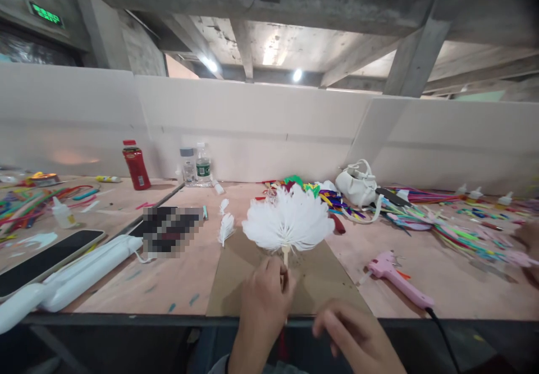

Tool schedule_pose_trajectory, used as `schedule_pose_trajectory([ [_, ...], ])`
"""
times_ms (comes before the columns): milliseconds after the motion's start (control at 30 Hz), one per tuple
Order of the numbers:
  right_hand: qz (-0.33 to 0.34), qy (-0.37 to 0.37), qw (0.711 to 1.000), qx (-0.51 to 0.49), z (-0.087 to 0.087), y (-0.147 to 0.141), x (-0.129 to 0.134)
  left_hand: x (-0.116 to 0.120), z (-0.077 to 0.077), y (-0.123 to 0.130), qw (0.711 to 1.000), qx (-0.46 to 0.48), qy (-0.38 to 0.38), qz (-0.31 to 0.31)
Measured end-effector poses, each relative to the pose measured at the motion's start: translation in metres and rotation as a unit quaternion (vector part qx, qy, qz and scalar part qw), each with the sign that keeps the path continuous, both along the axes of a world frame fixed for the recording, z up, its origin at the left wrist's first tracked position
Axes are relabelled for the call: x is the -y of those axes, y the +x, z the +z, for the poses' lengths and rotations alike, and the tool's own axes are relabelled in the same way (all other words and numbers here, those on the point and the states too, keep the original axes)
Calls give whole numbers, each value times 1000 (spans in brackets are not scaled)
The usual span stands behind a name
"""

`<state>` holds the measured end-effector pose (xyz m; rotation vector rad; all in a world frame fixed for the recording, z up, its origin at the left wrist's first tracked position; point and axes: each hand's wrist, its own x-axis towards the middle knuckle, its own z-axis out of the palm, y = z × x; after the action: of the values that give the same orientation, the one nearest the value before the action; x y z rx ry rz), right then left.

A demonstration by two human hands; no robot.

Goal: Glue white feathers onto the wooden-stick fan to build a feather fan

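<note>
A fan of white feathers (288, 219) stands upright on a pale flat stick (286, 255) above a brown board (227, 284). My left hand (267, 287) is closed around the stick below the feathers. To the right, at the table's front edge, my right hand (351, 332) hangs apart from the fan with its fingers curled and slightly blurred; whether anything is between them cannot be made out. Two loose white feathers (226, 228) lie left of the fan. A pink glue gun (398, 278) with a black cord rests on the table at the right.
A red bottle (136, 165), clear bottles (202, 166) and a white bag (357, 184) stand along the back panel. Colourful pipe cleaners (467, 239) lie at right. A phone (50, 259) and a white device (90, 273) lie at left. Another person's hand (528, 239) shows at far right.
</note>
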<state>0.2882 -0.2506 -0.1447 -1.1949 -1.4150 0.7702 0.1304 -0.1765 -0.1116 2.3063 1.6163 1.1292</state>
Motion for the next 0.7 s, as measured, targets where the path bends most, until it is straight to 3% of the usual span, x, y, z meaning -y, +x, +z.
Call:
schedule_pose_trajectory([
  [133, -52, 36, 984, -165, 41, -28, -40, 3, -16, 5, 978, 147, 148, -25],
  [300, -97, 84, 958, -255, 43, -47, -72, 7, -14, 10, 965, 137, 206, -84],
  [400, -119, 70, 947, -292, 36, -44, -78, 8, -5, 5, 961, 200, 118, -149],
  [500, -108, 39, 937, -328, 31, -40, -77, 2, -3, -2, 902, 385, -39, -191],
  [600, -51, 13, 936, -347, 26, -41, -75, -5, -6, -5, 817, 542, -131, -146],
  [700, -3, 2, 946, -325, 20, -44, -74, -5, -4, -3, 790, 587, -155, -88],
])
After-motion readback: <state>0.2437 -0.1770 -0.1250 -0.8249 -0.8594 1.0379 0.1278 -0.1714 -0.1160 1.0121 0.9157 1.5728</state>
